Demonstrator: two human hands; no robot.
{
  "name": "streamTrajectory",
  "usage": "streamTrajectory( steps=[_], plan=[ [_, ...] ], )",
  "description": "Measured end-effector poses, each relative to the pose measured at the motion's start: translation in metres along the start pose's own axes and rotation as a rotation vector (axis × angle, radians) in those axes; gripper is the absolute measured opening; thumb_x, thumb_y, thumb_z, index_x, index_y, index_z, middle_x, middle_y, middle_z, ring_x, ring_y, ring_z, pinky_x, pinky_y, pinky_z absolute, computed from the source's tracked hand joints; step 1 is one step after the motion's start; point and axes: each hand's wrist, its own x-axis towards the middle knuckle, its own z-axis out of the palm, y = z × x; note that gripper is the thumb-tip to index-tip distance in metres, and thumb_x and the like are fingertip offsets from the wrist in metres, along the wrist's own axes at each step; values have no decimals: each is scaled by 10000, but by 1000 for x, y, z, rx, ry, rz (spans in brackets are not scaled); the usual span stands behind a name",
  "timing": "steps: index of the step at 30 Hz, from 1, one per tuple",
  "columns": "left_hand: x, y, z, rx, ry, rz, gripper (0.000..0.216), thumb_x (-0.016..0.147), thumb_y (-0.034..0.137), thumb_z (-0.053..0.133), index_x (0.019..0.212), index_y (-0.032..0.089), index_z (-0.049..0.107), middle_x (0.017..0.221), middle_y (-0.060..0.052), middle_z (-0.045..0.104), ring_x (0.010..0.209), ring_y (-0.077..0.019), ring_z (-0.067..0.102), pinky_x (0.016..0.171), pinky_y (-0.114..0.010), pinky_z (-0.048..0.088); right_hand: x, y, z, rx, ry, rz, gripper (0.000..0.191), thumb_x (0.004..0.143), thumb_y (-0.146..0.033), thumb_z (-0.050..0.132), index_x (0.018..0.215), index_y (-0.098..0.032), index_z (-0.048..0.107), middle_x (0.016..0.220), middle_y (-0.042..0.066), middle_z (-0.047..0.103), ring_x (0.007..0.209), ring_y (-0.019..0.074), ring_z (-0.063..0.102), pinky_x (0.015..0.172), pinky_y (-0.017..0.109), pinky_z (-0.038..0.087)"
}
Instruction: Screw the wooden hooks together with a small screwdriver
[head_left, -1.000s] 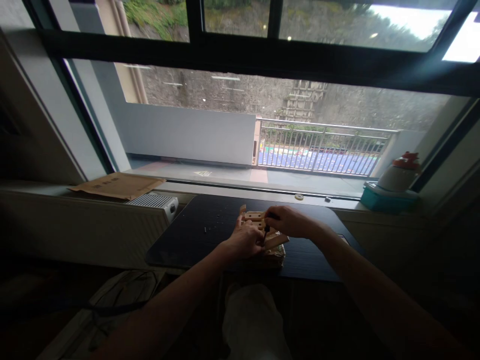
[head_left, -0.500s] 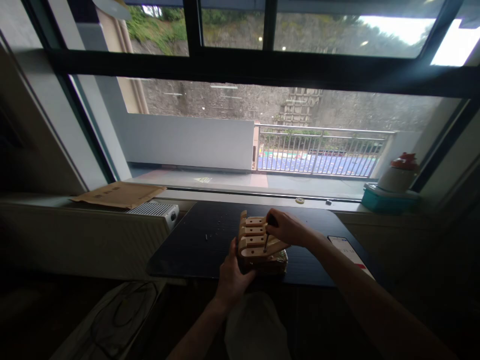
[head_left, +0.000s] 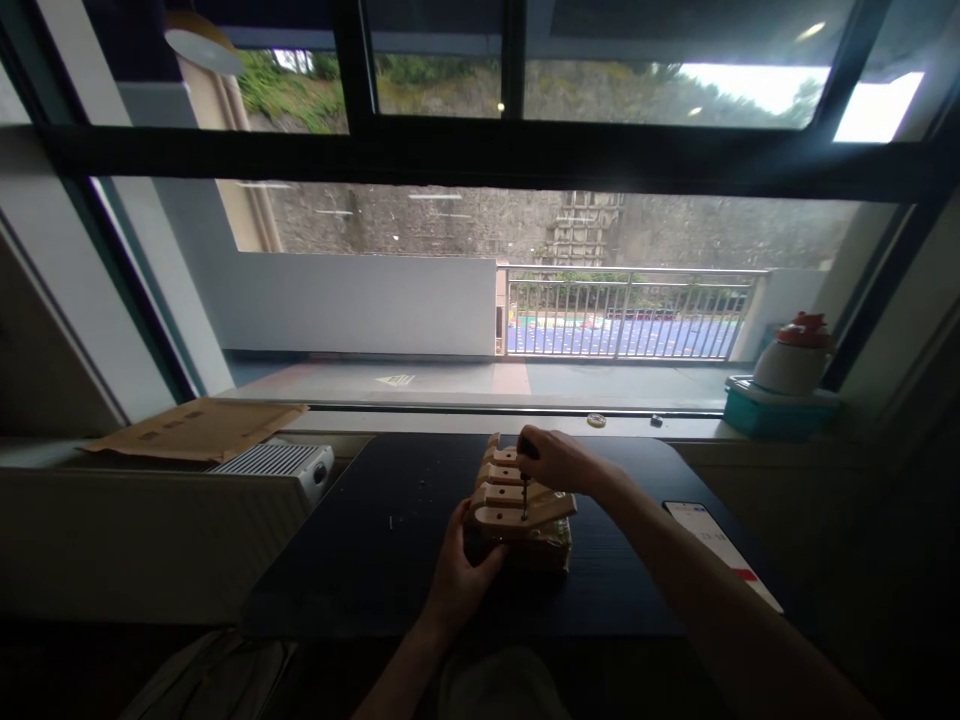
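Note:
A slatted light-wood piece (head_left: 501,494) with several raised bars and dark holes rests on a small brown box (head_left: 551,552) on the dark table. My left hand (head_left: 466,570) is wrapped round the near left corner, its thumb along the front side. My right hand (head_left: 561,462) is closed round the dark handle of a screwdriver (head_left: 525,492). The screwdriver stands nearly upright, its tip at a hole in the nearest bar. A bare wooden end of that bar slants out to the right. The fingers partly hide the far bars.
On the dark table (head_left: 337,560), a phone (head_left: 720,550) lies at the right and a small screw (head_left: 391,522) at the left. Along the windowsill are a yellowish tape roll (head_left: 596,420) and a teal box (head_left: 780,412) under a red-topped bottle (head_left: 793,358). A radiator (head_left: 277,468) stands at left.
My view has tilted up and shifted slightly, so everything sits lower in the picture. The screwdriver stays at the nearest bar, and both hands keep their holds.

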Motion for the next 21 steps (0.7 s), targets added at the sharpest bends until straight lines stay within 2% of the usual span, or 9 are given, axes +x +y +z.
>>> streamTrajectory(
  steps=[3, 6, 8, 10, 11, 14, 18, 21],
  plan=[
    [-2, -4, 3, -39, 15, -39, 606, 761, 365, 563, 1281, 243, 277, 1158, -62, 553, 1071, -207, 558, 896, -375, 467, -3, 3, -6, 44, -54, -31, 242, 838, -391, 435, 861, -177, 545, 738, 31, 597, 573, 107, 470, 485, 222, 266],
    [-1, -2, 3, -35, 22, -20, 594, 772, 362, 559, 1281, 237, 279, 1143, -63, 556, 1056, -201, 558, 893, -371, 465, -7, 2, -7, 50, -49, -21, 259, 836, -399, 446, 853, -167, 560, 728, 35, 601, 565, 104, 473, 482, 220, 273],
    [0, 5, -1, 46, 78, 70, 622, 768, 347, 571, 1297, 235, 263, 1186, -79, 528, 1098, -210, 525, 927, -388, 436, -8, 0, -7, 45, -30, -4, 284, 840, -413, 443, 864, -161, 570, 730, 40, 606, 560, 102, 473, 484, 222, 276],
    [4, 18, -9, 220, 158, 223, 607, 759, 319, 581, 1287, 226, 296, 1242, -99, 489, 1165, -232, 463, 994, -434, 361, -9, -1, -8, 24, -19, 10, 299, 841, -419, 441, 864, -155, 578, 720, 42, 608, 552, 100, 471, 483, 223, 276],
    [7, 26, -14, 330, 141, 306, 562, 759, 299, 575, 1265, 230, 342, 1263, -98, 481, 1197, -243, 429, 1032, -462, 299, -9, -1, -10, 7, -21, 9, 299, 837, -420, 449, 855, -154, 584, 711, 40, 608, 550, 101, 470, 483, 224, 276],
    [21, 52, -27, 582, -86, 444, 428, 722, 235, 595, 1137, 259, 493, 1242, -54, 532, 1218, -256, 399, 1087, -527, 110, -8, -4, -17, -16, -48, -50, 261, 813, -394, 491, 872, -166, 603, 711, 23, 618, 562, 100, 476, 491, 221, 280],
    [40, 76, -31, 752, -294, 527, 325, 675, 191, 610, 996, 245, 593, 1176, -53, 578, 1227, -259, 381, 1093, -515, 48, -9, -9, -26, -21, -91, -111, 175, 798, -289, 504, 860, -183, 629, 728, 12, 632, 572, 95, 483, 507, 217, 289],
    [50, 81, -25, 772, -409, 543, 176, 696, 211, 592, 862, 236, 646, 988, -50, 652, 1188, -261, 412, 1083, -523, 53, -11, -11, -26, -35, -90, -102, 160, 790, -275, 507, 838, -184, 630, 729, 16, 635, 575, 96, 480, 510, 218, 292]
  ],
)
